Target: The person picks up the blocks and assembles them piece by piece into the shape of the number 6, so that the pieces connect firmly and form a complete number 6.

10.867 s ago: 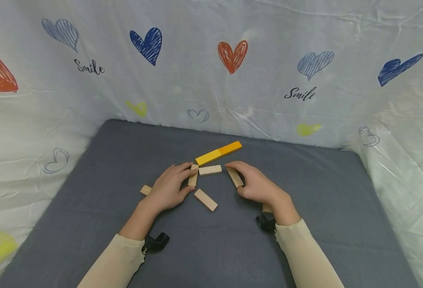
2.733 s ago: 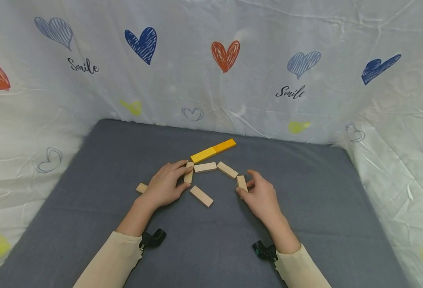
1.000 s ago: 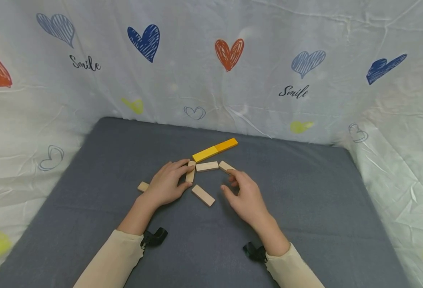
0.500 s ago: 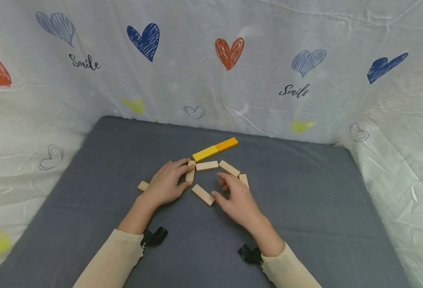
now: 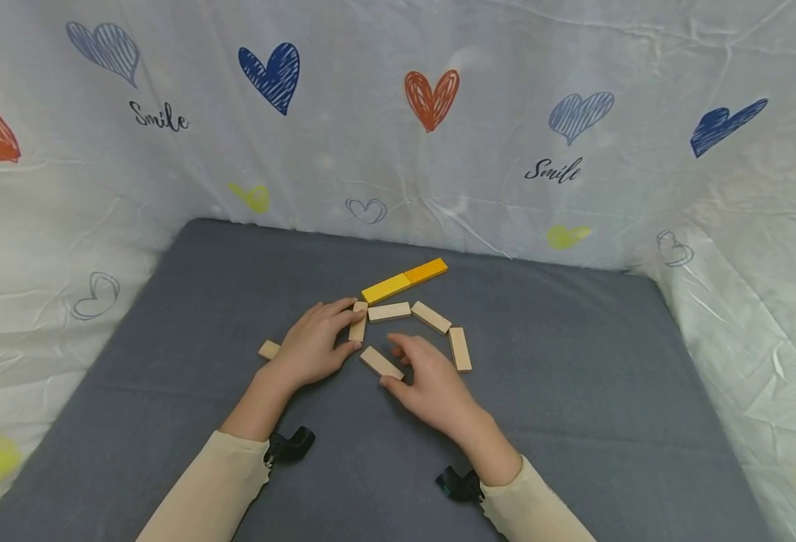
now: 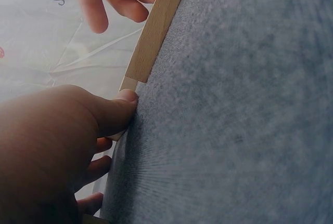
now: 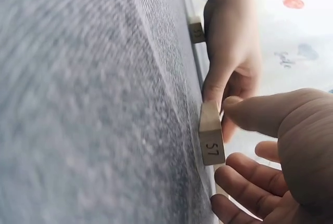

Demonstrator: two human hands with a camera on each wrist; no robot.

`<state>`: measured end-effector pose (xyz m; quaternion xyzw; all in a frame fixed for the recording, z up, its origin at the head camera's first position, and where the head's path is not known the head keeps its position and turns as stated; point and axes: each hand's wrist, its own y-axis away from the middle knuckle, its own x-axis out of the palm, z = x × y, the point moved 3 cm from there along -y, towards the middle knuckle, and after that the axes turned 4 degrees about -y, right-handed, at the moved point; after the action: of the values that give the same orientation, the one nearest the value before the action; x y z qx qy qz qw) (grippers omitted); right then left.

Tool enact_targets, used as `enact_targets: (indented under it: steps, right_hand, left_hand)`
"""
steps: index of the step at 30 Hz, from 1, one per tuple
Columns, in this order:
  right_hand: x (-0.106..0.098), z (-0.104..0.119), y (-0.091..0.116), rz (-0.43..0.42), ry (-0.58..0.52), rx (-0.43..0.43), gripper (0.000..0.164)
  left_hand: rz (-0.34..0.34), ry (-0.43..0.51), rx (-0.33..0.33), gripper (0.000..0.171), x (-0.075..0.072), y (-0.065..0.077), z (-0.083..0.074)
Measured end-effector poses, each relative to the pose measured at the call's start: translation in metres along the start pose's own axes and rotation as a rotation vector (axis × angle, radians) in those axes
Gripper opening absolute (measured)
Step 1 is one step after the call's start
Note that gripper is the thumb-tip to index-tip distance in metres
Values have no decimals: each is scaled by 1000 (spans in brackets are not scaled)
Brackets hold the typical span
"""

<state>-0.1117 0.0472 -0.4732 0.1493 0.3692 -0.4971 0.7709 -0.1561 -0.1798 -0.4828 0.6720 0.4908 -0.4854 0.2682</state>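
In the head view my left hand (image 5: 311, 345) pinches a plain wooden block (image 5: 358, 324) between thumb and fingers, flat on the table. My right hand (image 5: 433, 385) hovers beside a loose wooden block (image 5: 380, 363), thumb and fingers apart at its near and far sides. The right wrist view shows this block's end (image 7: 212, 148), marked with small characters, between my thumb (image 7: 255, 114) and lower fingers. From the pinched block, more plain blocks curve rightward: one crosswise (image 5: 389, 312), one slanted (image 5: 431, 318), one lengthwise (image 5: 460, 350).
Two yellow-orange blocks (image 5: 387, 287) lie end to end just behind the curve. Another plain block (image 5: 269, 350) shows partly from behind my left hand. A grey cloth (image 5: 574, 391) covers the table, and a white curtain printed with hearts (image 5: 343, 135) hangs behind.
My right hand has placed the slanted and lengthwise blocks on the curve, let go, and moved left and nearer to the loose block. The left hand stays on its block.
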Motion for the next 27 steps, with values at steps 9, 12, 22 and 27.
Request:
enact_targets:
  steps: [9, 12, 22, 27]
  right_hand:
    - [2, 3, -1, 19, 21, -17, 67]
    - [2, 3, -1, 13, 20, -16, 65]
    - [1, 1, -2, 1, 34, -41, 61]
    - [-1, 0, -2, 2, 35, -39, 61]
  left_hand:
    - [3, -5, -4, 59, 1, 0, -1]
    - [1, -3, 0, 59, 1, 0, -1]
    - [-4, 0, 1, 59, 1, 0, -1]
    - [0, -6, -2, 59, 0, 0, -1]
